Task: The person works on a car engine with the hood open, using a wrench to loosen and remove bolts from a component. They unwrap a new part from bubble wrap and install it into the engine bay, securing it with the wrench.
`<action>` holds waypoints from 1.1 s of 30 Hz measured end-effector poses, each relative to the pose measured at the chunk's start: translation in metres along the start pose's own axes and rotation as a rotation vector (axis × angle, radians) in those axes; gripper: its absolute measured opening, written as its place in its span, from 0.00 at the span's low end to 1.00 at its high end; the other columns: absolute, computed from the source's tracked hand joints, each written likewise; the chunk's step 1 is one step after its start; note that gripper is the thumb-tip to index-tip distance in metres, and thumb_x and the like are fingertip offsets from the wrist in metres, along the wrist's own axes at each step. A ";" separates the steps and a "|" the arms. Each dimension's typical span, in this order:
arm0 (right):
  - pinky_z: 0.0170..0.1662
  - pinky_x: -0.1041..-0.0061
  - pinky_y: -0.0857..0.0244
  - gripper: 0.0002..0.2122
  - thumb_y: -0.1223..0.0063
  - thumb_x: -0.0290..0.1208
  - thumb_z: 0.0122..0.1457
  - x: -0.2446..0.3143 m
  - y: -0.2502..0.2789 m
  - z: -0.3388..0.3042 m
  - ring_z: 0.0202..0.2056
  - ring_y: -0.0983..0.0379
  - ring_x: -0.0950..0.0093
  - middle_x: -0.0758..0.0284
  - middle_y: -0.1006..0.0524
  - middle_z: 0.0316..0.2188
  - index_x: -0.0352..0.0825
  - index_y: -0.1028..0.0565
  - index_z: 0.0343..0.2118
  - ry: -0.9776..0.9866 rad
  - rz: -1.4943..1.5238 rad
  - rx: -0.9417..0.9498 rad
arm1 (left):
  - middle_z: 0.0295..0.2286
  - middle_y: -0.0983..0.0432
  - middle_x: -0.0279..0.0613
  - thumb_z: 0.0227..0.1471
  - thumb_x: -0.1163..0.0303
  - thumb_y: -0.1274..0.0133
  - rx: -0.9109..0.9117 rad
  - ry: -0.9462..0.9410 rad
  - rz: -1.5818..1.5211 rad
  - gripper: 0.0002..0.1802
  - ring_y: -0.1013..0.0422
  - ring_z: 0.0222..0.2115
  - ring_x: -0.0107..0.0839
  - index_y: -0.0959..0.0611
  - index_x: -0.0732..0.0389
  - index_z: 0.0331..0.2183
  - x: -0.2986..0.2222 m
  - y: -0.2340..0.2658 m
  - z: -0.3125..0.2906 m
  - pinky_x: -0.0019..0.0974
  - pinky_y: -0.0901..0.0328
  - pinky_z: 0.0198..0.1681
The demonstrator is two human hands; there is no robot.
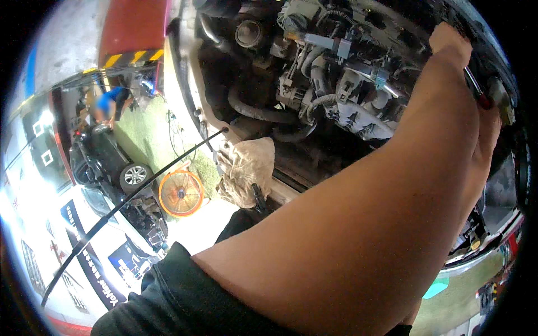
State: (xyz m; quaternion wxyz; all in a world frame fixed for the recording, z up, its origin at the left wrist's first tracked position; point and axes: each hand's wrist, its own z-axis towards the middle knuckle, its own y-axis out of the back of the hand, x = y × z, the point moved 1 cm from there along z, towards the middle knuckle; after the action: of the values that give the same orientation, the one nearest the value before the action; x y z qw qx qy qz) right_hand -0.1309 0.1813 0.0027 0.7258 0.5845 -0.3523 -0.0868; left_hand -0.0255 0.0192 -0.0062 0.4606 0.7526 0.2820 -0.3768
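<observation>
My left arm reaches across the open engine bay (302, 106) of a car. At its far right edge my left hand (451, 46) is curled closed; its fingertips are hidden, and I cannot make out what they grip. Closer in, partly covered by my left forearm, my right hand (488, 126) is closed on a screwdriver (474, 81) with a silver shaft and a dark red handle. The shaft points up toward my left hand; where its tip sits is hidden. Dark trim (504, 61) runs along the bay's edge beside both hands.
A black prop rod (134, 193) slants across the left. A beige cloth (246, 168) hangs over the fender, near a round orange fan (181, 193) on the green floor. Farther off are a dark car (103, 159) and a person in blue (109, 103).
</observation>
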 end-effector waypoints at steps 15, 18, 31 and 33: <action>0.47 0.54 0.31 0.11 0.48 0.34 0.60 -0.037 -0.022 -0.005 0.41 0.24 0.52 0.53 0.21 0.37 0.34 0.22 0.40 -0.021 -0.190 0.103 | 0.38 0.15 0.40 0.53 0.58 0.42 0.045 -0.031 0.157 0.14 0.18 0.37 0.38 0.11 0.53 0.37 0.018 -0.010 0.015 0.43 0.24 0.36; 0.45 0.56 0.30 0.09 0.47 0.34 0.58 -0.036 -0.011 0.010 0.40 0.23 0.52 0.54 0.21 0.36 0.36 0.22 0.38 0.088 -0.573 0.128 | 0.36 0.15 0.43 0.52 0.59 0.42 0.220 -0.365 0.521 0.12 0.18 0.36 0.40 0.11 0.53 0.36 0.025 -0.017 0.020 0.45 0.24 0.36; 0.49 0.55 0.30 0.13 0.42 0.36 0.59 0.037 0.065 0.054 0.51 0.28 0.53 0.57 0.24 0.44 0.39 0.24 0.44 0.076 -0.310 -0.011 | 0.21 0.27 0.33 0.58 0.55 0.41 0.822 -0.084 -0.339 0.18 0.36 0.18 0.22 0.16 0.62 0.39 -0.044 0.042 0.032 0.25 0.42 0.22; 0.48 0.56 0.30 0.12 0.42 0.36 0.59 0.053 0.095 0.055 0.48 0.27 0.53 0.58 0.23 0.42 0.39 0.24 0.43 0.154 -0.339 -0.112 | 0.28 0.26 0.33 0.59 0.60 0.41 0.832 -0.212 -0.416 0.17 0.33 0.25 0.20 0.17 0.65 0.42 -0.069 0.064 0.022 0.23 0.39 0.24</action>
State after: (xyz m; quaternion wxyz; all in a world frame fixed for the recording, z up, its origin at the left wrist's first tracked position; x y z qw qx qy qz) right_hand -0.1530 0.1380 0.1151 0.7569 0.5991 -0.1869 -0.1822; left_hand -0.0214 -0.0327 0.0757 0.0611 0.7581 0.2032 -0.6167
